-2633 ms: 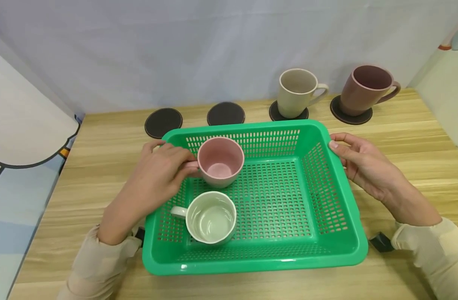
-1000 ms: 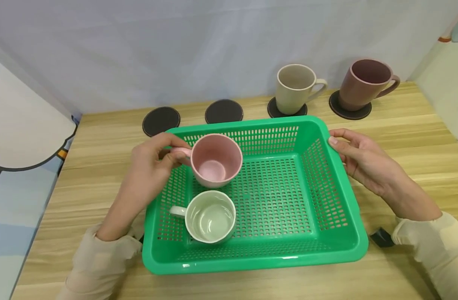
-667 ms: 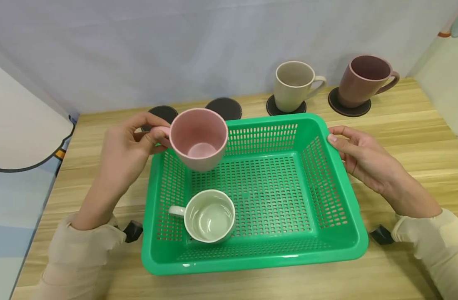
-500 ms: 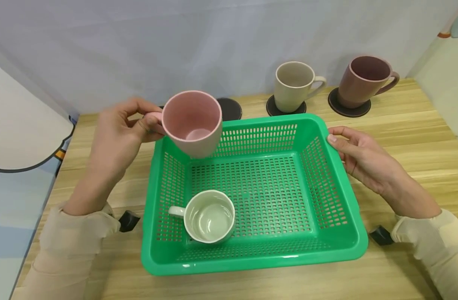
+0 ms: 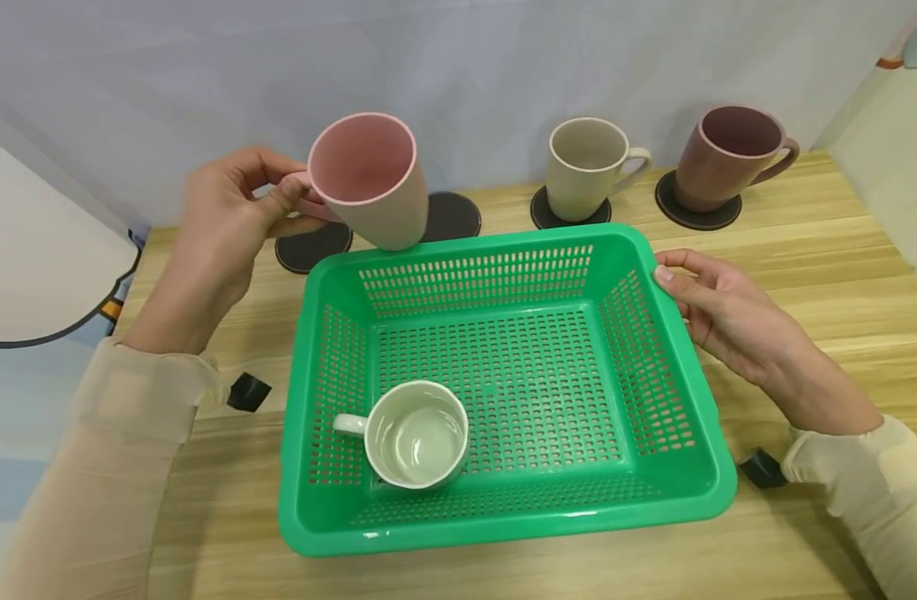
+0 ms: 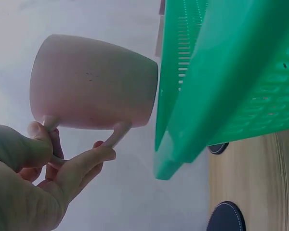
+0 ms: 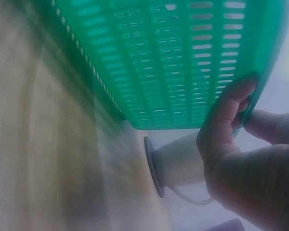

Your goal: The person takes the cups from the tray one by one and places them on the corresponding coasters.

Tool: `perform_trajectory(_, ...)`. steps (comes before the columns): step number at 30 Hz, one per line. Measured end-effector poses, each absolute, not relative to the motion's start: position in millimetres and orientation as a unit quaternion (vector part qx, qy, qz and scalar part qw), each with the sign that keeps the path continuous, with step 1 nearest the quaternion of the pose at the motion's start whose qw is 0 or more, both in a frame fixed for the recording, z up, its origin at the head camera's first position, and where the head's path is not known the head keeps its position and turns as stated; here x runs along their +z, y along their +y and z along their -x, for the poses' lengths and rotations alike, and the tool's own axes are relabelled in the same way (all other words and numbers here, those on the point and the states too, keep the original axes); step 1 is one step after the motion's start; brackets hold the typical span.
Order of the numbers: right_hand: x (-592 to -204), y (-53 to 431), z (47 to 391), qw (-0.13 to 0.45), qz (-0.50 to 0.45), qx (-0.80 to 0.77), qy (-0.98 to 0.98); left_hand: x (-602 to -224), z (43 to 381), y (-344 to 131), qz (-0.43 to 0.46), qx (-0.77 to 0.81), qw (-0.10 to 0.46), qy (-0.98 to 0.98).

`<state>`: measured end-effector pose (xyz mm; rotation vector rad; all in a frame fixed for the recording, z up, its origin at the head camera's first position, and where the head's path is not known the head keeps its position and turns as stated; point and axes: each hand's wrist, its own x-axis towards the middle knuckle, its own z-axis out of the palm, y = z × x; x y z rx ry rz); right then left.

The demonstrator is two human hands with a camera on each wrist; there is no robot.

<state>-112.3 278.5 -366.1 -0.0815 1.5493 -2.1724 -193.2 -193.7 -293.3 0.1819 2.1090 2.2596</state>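
My left hand (image 5: 229, 208) pinches the handle of a pink mug (image 5: 387, 204), held in the air over the basket's far rim, its mouth tilted toward the head camera. In the left wrist view the mug (image 6: 94, 82) appears sideways, thumb and fingers round its handle. The green plastic basket (image 5: 503, 533) has perforated walls. At its right rim my right hand (image 5: 736, 321) grips the edge, thumb on top; the right wrist view shows fingers (image 7: 226, 106) curled under the lip. Inside the basket, at the left, a pale green cup (image 5: 417, 437) stands with its handle pointing left.
Along the back edge of the wooden table (image 5: 804, 350) lie black round coasters, one bare at the left (image 5: 313, 247) and another (image 5: 454, 215) partly behind the pink mug. A cream mug (image 5: 582, 175) and a brown mug (image 5: 729, 162) stand on two others. A pale curtain (image 5: 503, 67) hangs behind.
My left hand has lifted the pink mug out of the basket and carried it up and away toward the back coasters. The right hand keeps its hold on the rim; the pale green cup stays put.
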Motion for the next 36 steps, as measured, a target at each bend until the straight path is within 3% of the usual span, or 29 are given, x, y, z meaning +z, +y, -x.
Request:
perform_trajectory(18, -365, 291, 102, 0.236, 0.056, -0.782, 0.574, -322, 258, -182, 0.002, 0.736, 0.104, 0.669)
perform_trajectory(36, -360, 287, 98, 0.232, 0.056, -0.77, 0.592, -351, 288, -173, -0.036, 0.732, 0.148, 0.664)
